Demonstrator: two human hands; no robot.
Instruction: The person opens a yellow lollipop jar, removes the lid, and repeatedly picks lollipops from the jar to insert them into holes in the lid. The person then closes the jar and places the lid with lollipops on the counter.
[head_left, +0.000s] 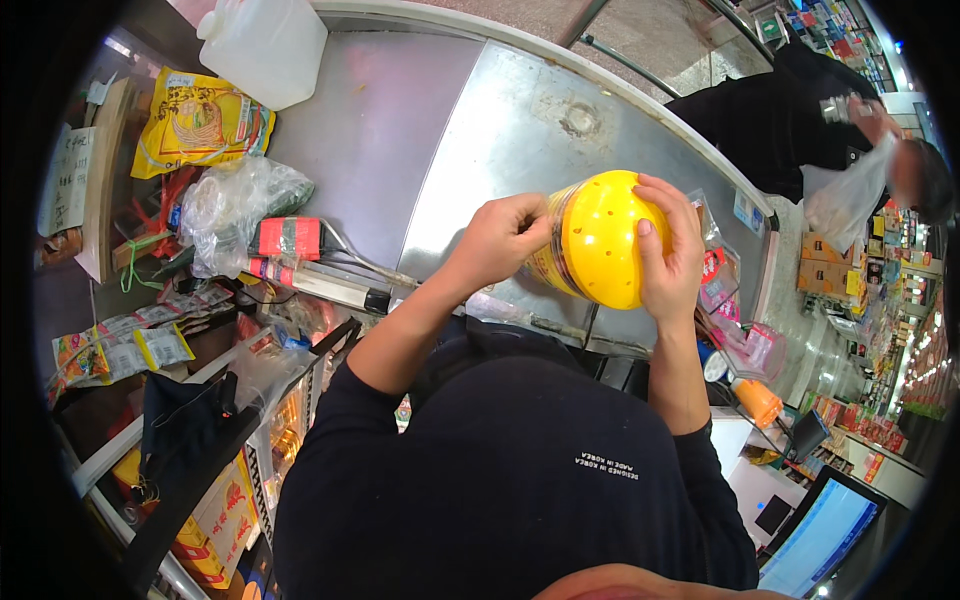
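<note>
A large jar with a round yellow lid (606, 240), dotted with small dark marks, stands or leans on the metal counter (465, 172) before me. My right hand (671, 255) lies over the right side of the lid, its thumb and fingers spread on the yellow dome. At the lid's left edge is my left hand (512, 232), fingers curled and pinched against the rim; whether it grips a bit of wrapping there I cannot tell. The jar's side, partly hidden by the lid and my left hand, bears a printed wrap.
A white plastic jug (262, 56), a yellow food bag (202, 124) and a clear plastic bag (229, 210) sit at the left. Packets (720, 277) lie right of the jar. Beyond the counter's edge a person in black (772, 120) holds a plastic bag (851, 191). A monitor (821, 536) stands lower right.
</note>
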